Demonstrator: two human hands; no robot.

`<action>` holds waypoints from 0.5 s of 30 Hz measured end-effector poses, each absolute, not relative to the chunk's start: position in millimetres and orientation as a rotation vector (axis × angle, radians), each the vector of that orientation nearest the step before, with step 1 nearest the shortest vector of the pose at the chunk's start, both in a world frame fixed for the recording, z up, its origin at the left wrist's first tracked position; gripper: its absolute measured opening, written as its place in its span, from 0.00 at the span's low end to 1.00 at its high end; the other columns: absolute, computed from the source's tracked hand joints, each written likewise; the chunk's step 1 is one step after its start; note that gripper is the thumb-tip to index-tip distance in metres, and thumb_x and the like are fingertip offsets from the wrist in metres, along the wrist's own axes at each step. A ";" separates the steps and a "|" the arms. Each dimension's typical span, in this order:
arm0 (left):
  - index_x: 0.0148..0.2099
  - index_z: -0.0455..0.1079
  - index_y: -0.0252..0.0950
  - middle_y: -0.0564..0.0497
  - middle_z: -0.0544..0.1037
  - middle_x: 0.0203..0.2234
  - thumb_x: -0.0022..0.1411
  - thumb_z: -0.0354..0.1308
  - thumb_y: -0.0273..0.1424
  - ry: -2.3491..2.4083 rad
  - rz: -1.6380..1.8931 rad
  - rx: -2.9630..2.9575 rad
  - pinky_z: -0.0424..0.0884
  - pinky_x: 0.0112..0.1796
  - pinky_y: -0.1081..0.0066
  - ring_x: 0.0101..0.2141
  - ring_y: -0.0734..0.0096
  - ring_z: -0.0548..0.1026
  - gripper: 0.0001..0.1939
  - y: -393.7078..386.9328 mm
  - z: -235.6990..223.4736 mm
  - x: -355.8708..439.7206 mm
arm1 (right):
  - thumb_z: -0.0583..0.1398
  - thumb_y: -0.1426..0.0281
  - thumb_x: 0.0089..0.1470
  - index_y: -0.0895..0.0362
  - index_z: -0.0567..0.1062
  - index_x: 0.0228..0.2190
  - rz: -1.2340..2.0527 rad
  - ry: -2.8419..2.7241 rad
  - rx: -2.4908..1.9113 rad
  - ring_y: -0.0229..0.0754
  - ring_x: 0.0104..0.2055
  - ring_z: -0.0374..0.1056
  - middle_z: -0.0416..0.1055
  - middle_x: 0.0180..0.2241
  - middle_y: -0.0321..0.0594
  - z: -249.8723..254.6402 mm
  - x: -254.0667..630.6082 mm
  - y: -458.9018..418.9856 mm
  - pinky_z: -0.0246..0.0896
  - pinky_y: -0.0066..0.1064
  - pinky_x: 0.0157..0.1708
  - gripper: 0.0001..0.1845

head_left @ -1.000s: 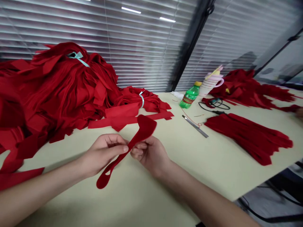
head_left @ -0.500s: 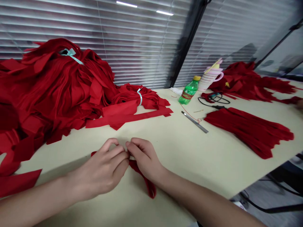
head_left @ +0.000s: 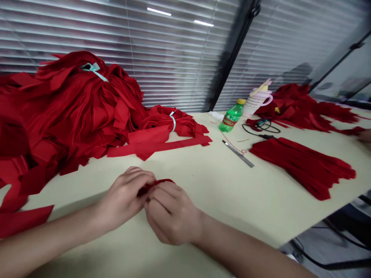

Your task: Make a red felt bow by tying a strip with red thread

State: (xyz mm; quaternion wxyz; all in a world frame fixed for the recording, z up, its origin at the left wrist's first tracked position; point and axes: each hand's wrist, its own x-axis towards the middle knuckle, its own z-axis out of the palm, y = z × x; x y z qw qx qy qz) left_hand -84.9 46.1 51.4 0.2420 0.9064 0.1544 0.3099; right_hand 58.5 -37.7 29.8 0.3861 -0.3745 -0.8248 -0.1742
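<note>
A narrow piece of red fabric is pinched between my two hands over the pale table. My left hand is closed on its left part, fingers curled. My right hand is closed against the left fingertips, gripping the same fabric, with a bit of it showing above the knuckles. Most of the fabric is hidden by the fingers. Beyond the hands lie loose red fabric strips and a small red bundle tied with a pale ribbon.
A large heap of red fabric fills the left. To the right are a green bottle, a pink-white cup, a metal blade-like tool, a black cable and a fanned red stack. Another person's hand shows at the far right.
My hands have turned and come closer together, the right now lower and in front. The fabric end that hung below my right hand now shows above it. The view has shifted slightly.
</note>
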 end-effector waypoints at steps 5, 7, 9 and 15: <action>0.30 0.70 0.36 0.53 0.77 0.27 0.55 0.57 0.28 0.751 0.867 2.119 0.68 0.31 0.73 0.28 0.71 0.74 0.02 49.9 61.2 -79.4 | 0.49 0.83 0.51 0.60 0.66 0.25 -0.161 -1.995 -1.106 0.44 0.31 0.57 0.62 0.27 0.45 27.7 53.9 -35.0 0.59 0.40 0.34 0.11; 0.30 0.71 0.36 0.52 0.77 0.25 0.55 0.58 0.31 0.801 0.826 1.963 0.69 0.27 0.73 0.25 0.71 0.74 0.04 48.8 65.1 -78.0 | 0.49 0.80 0.53 0.57 0.63 0.25 0.048 -1.918 -1.111 0.42 0.31 0.57 0.61 0.26 0.42 30.3 53.7 -34.3 0.60 0.38 0.35 0.09; 0.31 0.71 0.35 0.51 0.77 0.24 0.55 0.58 0.34 0.804 0.772 1.827 0.70 0.25 0.73 0.24 0.71 0.75 0.07 47.6 66.3 -77.1 | 0.49 0.74 0.57 0.55 0.58 0.23 0.291 -1.784 -1.097 0.39 0.29 0.56 0.58 0.25 0.38 35.0 55.8 -32.4 0.59 0.34 0.32 0.10; 0.31 0.69 0.33 0.48 0.76 0.23 0.56 0.57 0.36 0.730 0.661 1.658 0.72 0.26 0.71 0.24 0.69 0.75 0.10 48.6 55.8 -75.2 | 0.43 0.66 0.57 0.53 0.45 0.22 0.995 -1.287 -1.001 0.33 0.20 0.47 0.42 0.20 0.30 47.4 68.7 -18.4 0.52 0.27 0.20 0.14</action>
